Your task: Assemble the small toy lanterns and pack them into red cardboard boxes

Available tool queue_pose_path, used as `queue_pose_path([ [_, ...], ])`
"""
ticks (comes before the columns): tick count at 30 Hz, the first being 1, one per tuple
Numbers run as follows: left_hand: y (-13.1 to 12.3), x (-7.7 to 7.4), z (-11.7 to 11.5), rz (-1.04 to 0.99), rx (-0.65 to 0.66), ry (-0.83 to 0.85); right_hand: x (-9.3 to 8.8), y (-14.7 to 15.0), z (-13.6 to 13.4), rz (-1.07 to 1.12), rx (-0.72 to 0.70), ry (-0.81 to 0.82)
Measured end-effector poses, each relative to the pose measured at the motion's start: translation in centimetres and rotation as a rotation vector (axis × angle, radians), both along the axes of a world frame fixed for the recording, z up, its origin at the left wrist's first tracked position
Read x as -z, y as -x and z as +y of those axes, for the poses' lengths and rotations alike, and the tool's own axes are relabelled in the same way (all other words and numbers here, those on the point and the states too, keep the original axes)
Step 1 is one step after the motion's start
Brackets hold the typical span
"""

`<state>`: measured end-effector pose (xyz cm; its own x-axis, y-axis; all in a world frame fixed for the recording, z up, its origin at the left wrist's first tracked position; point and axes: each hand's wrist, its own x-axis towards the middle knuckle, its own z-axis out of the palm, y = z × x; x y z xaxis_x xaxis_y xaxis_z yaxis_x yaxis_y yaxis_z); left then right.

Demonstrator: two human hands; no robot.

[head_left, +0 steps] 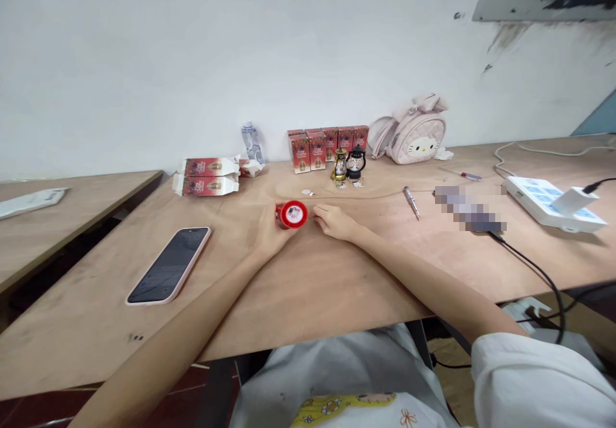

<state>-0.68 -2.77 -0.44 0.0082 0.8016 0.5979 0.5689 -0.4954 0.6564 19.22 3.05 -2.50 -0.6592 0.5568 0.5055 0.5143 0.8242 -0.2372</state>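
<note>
My left hand (pixel 270 230) is closed around a red mini lantern (pixel 294 214), its round red-rimmed base with a pale centre turned toward me. Just to the right of the lantern is my right hand (pixel 333 221), fingers curled and pinched together; whatever they hold, if anything, is too small to make out. Beyond the hands stand a gold mini lantern (pixel 339 166) and a black mini lantern (pixel 356 163), side by side. Small white scraps (pixel 308 192) lie on the wooden table (pixel 308 280) behind the red lantern.
Several red boxes (pixel 308 152) stand near the wall; opened boxes (pixel 209 176) lie left of them beside a bottle (pixel 252 140). A phone (pixel 169 265) lies at left. Rightward are a pink bag (pixel 418 138), a screwdriver (pixel 411 202), a cabled blurred-out device (pixel 469 210) and a white power strip (pixel 553 203).
</note>
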Motion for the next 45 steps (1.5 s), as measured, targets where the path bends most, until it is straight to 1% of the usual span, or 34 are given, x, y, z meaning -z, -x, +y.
queue_pose_path([
  [3, 0.0, 0.0, 0.0, 0.005, 0.001, -0.008, 0.0, 0.0, -0.1, 0.0, -0.041, -0.004],
  [7, 0.1, -0.1, 0.0, 0.02, 0.004, -0.007, -0.1, 0.0, -0.3, -0.01, -0.046, 0.003],
  [13, 0.2, 0.1, 0.1, 0.018, 0.018, -0.013, -0.5, -0.1, -0.4, -0.125, -0.098, 0.029],
  [16, 0.2, 0.3, 0.3, 0.021, 0.026, -0.013, -0.7, -0.1, -0.5, -0.166, -0.098, 0.026],
  [23, 0.2, 0.4, 0.3, 0.012, 0.011, 0.012, -0.7, 0.1, -0.6, -0.226, -0.107, -0.059],
  [26, 0.1, 0.3, 0.2, 0.013, 0.004, 0.035, -0.5, 0.2, -0.5, -0.229, -0.099, -0.109],
  [29, 0.2, 0.2, 0.2, 0.028, -0.013, 0.014, -0.1, 0.2, -0.3, -0.213, -0.07, -0.165],
  [31, 0.2, 0.2, 0.2, 0.044, -0.027, 0.004, 0.2, 0.2, -0.3, -0.164, -0.054, -0.211],
  [33, 0.2, 0.2, 0.2, 0.06, -0.049, 0.013, 0.3, 0.2, -0.4, -0.055, -0.043, -0.261],
  [37, 0.2, 0.4, 0.3, 0.068, -0.093, 0.039, 0.0, 0.4, -1.3, 0.289, -0.039, -0.308],
  [40, 0.3, 0.4, 0.3, 0.089, -0.088, 0.03, -0.6, 1.0, -2.4, 0.497, -0.036, -0.321],
  [42, 0.3, 0.4, 0.3, 0.116, -0.079, 0.012, -0.9, 1.4, -3.2, 0.58, -0.023, -0.306],
  [45, 0.3, 0.4, 0.2, 0.16, -0.073, 0.001, -1.3, 2.0, -4.1, 0.606, -0.027, -0.261],
])
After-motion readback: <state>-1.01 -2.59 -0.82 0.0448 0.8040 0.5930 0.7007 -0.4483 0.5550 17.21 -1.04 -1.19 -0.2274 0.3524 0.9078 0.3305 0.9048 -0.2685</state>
